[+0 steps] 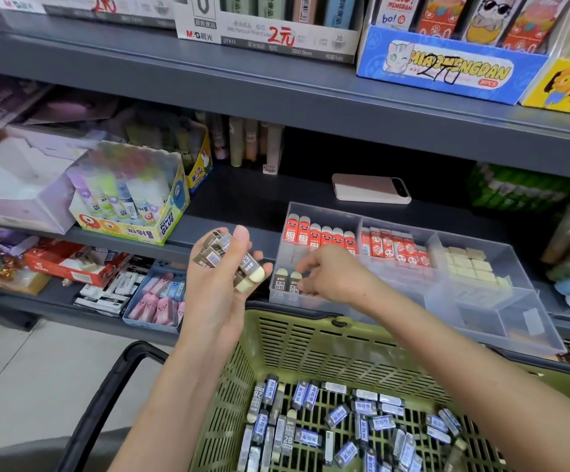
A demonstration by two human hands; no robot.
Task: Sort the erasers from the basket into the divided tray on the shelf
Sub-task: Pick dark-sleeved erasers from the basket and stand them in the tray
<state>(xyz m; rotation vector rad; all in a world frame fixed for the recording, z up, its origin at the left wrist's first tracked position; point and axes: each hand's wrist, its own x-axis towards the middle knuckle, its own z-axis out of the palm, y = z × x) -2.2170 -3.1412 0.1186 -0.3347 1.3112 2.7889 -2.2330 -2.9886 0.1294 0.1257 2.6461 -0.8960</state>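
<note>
R grip (331,274) on eraser (294,284) in tray (413,294), L grip (220,294) w/ erasers (214,256)

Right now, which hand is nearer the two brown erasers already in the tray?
Right. The right hand reaches into the tray, fingertips at the two brown erasers; the left hand grips a bunch of erasers outside its left wall.

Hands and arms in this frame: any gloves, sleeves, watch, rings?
No gloves on the left hand or the right hand. The left forearm and right forearm are uncovered, with no sleeve in view. No watch, bracelet or ring shows.
</note>
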